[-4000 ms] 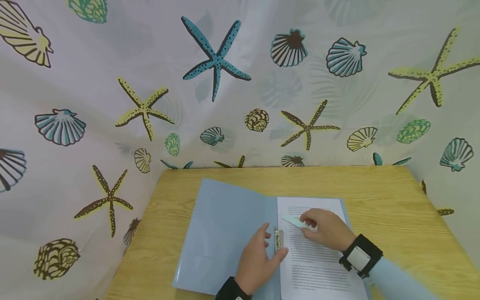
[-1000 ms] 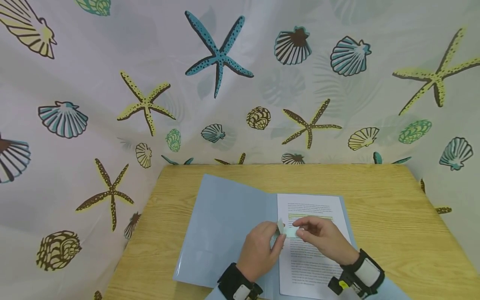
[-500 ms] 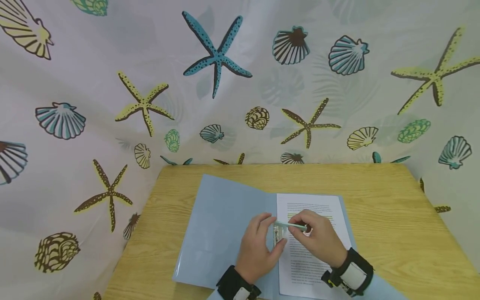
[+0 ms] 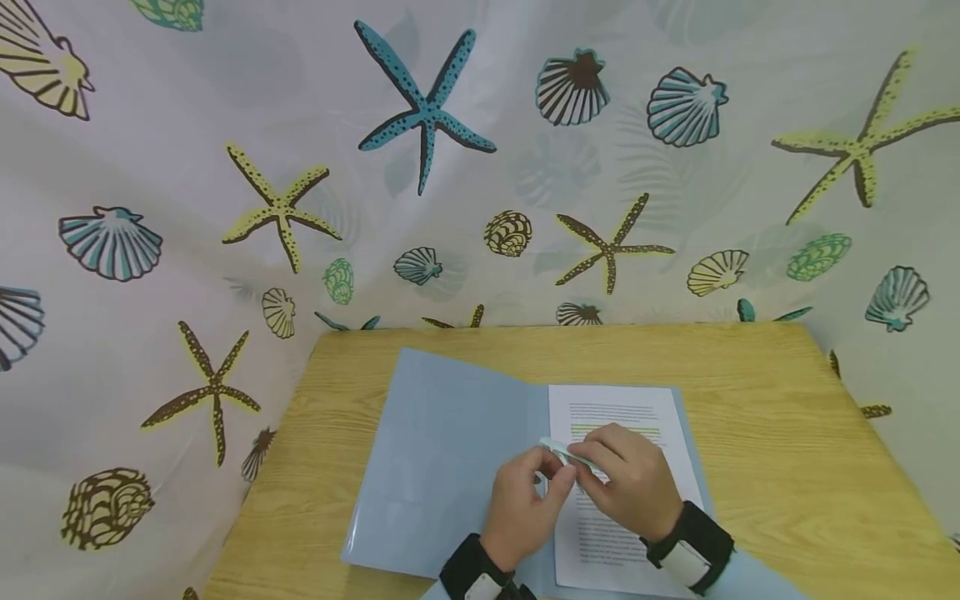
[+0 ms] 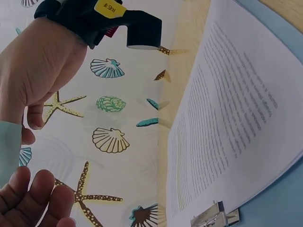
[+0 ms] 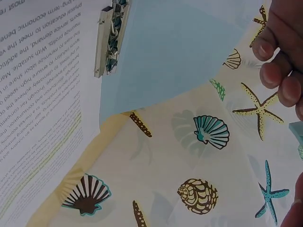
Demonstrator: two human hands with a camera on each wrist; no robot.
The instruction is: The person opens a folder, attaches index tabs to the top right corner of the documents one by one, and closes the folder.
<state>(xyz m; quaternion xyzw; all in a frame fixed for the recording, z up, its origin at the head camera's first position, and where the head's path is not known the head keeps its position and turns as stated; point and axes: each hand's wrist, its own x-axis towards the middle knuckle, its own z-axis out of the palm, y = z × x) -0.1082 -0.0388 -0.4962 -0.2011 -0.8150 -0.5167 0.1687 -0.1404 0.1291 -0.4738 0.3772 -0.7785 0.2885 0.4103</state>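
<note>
My right hand [image 4: 630, 479] pinches a small pale green sticky note pad [image 4: 555, 447] between thumb and fingers, over the left part of a printed sheet [image 4: 622, 550]. My left hand [image 4: 521, 508] meets it from the left, its thumb and forefinger pinching at the pad's near edge. In the left wrist view, the pad [image 5: 8, 151] shows between the right hand above and the curled left fingertips [image 5: 40, 189] below. Beneath the hands lies an open light blue folder [image 4: 450, 467] bearing the sheets. Its metal clip [image 6: 110, 40] grips their left edge.
A yellow-green highlighted line [image 4: 581, 428] runs near the top of the sheet. The folder lies on a wood-grain table [image 4: 787, 467]. Behind and beside the table hangs a white cloth [image 4: 495, 108] printed with shells and starfish.
Four seconds ago the right hand alone held the pad over the page while the left hand was spread by the clip. Now both hands have come together at the pad, above the clip.
</note>
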